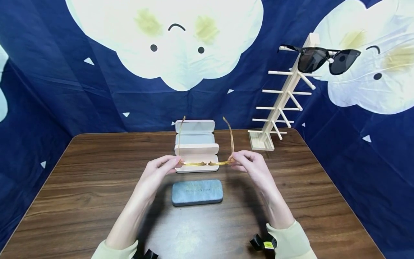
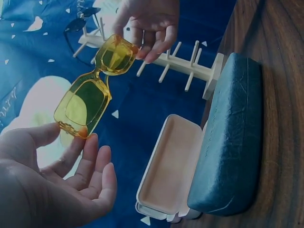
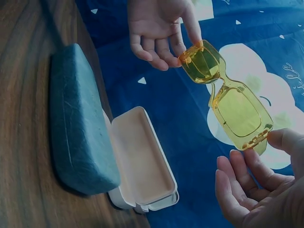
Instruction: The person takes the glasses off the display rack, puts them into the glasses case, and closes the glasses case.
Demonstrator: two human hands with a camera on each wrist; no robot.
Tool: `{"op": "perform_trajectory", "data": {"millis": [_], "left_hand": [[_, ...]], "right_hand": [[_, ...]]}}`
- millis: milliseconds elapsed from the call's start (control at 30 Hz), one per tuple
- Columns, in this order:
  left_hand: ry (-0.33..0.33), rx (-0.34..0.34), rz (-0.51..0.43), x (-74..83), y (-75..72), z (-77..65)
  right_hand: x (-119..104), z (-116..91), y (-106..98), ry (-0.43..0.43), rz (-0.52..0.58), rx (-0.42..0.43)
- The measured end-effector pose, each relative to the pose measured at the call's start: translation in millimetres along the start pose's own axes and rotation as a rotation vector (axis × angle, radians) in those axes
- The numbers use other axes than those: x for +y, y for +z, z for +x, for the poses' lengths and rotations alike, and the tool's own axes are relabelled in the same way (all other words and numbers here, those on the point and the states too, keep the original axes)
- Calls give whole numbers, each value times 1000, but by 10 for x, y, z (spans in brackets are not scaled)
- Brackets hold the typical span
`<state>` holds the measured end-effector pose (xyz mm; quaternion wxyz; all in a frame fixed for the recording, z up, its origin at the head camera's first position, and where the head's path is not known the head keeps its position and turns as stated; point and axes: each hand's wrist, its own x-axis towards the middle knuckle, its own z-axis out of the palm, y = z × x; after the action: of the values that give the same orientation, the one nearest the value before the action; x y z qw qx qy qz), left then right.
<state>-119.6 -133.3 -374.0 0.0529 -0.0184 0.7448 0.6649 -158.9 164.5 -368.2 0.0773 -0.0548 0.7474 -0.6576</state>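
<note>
A pair of yellow-tinted sunglasses with a clear amber frame is held level above the table between both hands. My left hand pinches its left hinge corner between thumb and fingertips. At the opposite corner my right hand pinches the frame the same way. Both temple arms are unfolded and point away from me. In the left wrist view the yellow lenses show clearly. Just behind the sunglasses lie open pale pink glasses cases, partly covered by them. A closed blue glasses case lies nearer to me.
A wooden display rack with several pegs stands at the table's back right. Black sunglasses hang on its top. The brown wooden table meets a dark blue cloth backdrop with clouds.
</note>
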Motion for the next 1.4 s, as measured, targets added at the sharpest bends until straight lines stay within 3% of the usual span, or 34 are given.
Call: {"op": "perform_trajectory", "data": {"millis": [1000,1400], "left_hand": [[-57,91,-32,-273,3,-177],[-26,143,0,-265,2,-182]], "right_hand": [[234,-99,207,78,63,-10],[247,-71,261,51,89,-18]]}}
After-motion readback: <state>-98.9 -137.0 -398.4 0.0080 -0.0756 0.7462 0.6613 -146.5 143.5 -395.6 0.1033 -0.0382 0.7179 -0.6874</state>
